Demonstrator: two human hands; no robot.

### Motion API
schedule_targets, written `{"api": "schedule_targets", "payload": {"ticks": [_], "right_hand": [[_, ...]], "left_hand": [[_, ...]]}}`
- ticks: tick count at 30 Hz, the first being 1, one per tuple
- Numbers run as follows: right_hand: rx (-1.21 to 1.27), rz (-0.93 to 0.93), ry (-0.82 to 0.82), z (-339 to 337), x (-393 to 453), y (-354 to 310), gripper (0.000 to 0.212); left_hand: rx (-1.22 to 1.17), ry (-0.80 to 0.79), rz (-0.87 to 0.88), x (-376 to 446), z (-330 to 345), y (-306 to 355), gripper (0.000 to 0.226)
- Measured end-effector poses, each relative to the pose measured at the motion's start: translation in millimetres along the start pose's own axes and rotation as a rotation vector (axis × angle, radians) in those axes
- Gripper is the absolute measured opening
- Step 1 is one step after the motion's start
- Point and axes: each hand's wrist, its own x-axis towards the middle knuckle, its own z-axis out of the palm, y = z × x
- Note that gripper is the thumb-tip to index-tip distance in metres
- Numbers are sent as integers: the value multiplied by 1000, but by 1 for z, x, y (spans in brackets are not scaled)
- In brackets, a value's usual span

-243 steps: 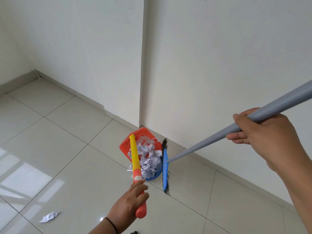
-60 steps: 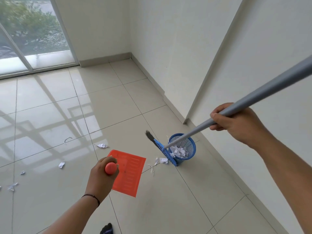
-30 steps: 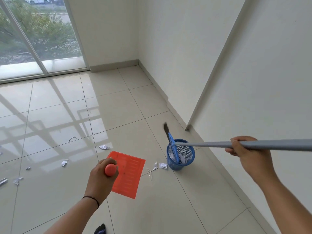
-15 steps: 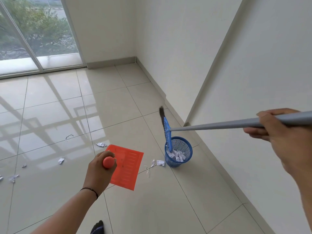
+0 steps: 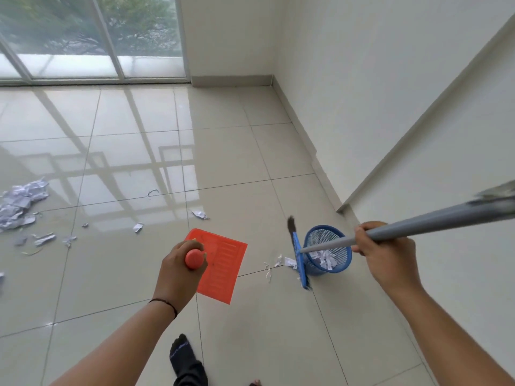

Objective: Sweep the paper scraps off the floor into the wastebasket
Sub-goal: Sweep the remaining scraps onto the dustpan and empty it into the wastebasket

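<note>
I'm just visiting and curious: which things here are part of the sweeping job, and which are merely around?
Job: broom, orange dustpan, blue wastebasket, paper scraps, left hand, right hand.

Merely around: window, black sock.

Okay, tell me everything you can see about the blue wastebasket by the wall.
The blue wastebasket is a small round basket of what looks like plastic mesh, with a solid rim and tapering sides. It stands upright on the tiled floor close to the wall's skirting. White paper scraps lie in it, well below the rim. The broom head stands against its left side, and the grey broom handle crosses above its opening.
</note>
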Motion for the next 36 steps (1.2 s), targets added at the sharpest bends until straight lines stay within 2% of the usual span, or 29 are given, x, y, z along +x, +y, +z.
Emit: {"api": "schedule_targets", "payload": {"ticks": [5,10,17,21,23,27,32,36], "right_hand": [[-66,154,-87,69,13,19,23],[57,332,-12,121,17,4,24],[144,195,-75,154,44,-75,16],[-4,45,-116,146,61,-120,10],[-84,36,-90,145,69,-128,9],[-217,182,-70,160,75,-111,15],[-210,423,-120,201,54,-69,12],[-149,478,-93,229,48,-68,12]], "left_hand": [[-3,6,-32,14,-28,-32,42],[-10,15,-75,33,-61,-60,41],[8,65,-134,65,-106,-89,36],[21,86,-116,80,-124,-96,35],[38,89,-94,85,-130,-98,30],[47,100,-72,93,-140,-105,21],[64,90,-87,97,-149,-117,19],[100,76,-103,96,-155,-128,18]]}}
